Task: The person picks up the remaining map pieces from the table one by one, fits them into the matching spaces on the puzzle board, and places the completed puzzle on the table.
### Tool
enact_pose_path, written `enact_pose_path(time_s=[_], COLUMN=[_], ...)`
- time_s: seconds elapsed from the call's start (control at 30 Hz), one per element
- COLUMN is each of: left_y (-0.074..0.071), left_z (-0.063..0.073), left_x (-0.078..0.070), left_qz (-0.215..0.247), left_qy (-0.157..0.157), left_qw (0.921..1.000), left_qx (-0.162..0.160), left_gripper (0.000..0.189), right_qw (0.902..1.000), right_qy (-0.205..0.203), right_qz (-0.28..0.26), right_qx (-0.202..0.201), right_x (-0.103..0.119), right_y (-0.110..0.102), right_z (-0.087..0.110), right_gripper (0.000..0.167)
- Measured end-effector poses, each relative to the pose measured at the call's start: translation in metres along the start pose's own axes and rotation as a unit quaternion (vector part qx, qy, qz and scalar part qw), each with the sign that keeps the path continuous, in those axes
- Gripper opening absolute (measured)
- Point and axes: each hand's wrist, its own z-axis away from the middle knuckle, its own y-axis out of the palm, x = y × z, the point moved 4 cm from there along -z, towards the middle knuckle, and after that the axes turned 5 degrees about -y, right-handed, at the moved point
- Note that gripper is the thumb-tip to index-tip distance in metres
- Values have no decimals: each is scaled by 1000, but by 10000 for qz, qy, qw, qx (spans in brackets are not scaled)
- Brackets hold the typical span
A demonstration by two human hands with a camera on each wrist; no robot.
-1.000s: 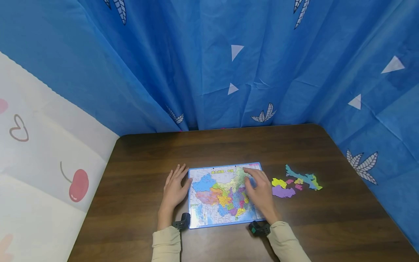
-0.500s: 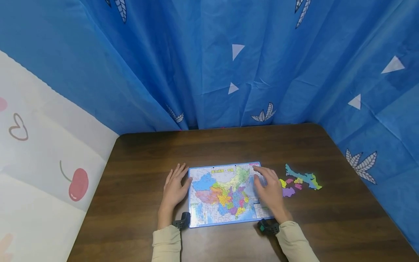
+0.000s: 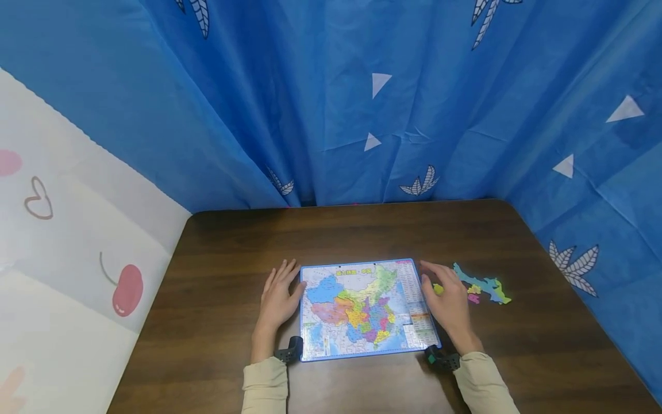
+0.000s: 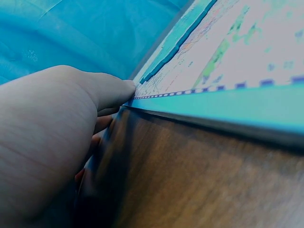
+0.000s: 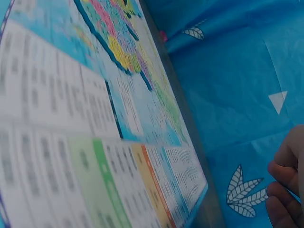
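A blue-edged map puzzle board (image 3: 357, 351) with coloured pieces fitted in it lies flat on the table. My left hand (image 3: 276, 305) rests along its left side, fingers extended; in the left wrist view the thumb (image 4: 116, 90) touches the board's edge. Just off the right edge is my right hand (image 3: 452, 307), thumb and forefinger apart, holding nothing that I can see. Beyond it lie loose puzzle pieces: a long teal one with a green end (image 3: 486, 284), a small pink one (image 3: 473, 298) and a yellow one (image 3: 438, 289), partly covered by the hand.
The dark wooden table (image 3: 233, 241) stretches around the board. Blue curtain (image 3: 336, 115) hangs behind and to the right, and a white patterned sheet (image 3: 77, 218) to the left. Each wrist wears a black strap; the left strap (image 3: 291, 349) is beside the board's lower left corner.
My right hand has slid right, from over the board's upper right part to beyond its right edge, now covering the purple piece. The left hand stays in place.
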Motion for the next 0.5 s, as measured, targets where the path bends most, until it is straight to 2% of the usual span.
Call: enact_pose_path(time_s=[0.3,0.5], left_y=[0,0], left_z=[0,1], left_x=[0,-1], left_qz=[13,25], left_qy=[-6,-15], left_qw=[10000,10000], left_qx=[4,5], left_gripper=[52,52], right_qw=[9993,9984], right_qy=[314,189], right_qz=[195,523], right_qx=[94,16], right_x=[-20,-30], right_y=[-13,-20], right_z=[2,3], right_gripper=[35,36])
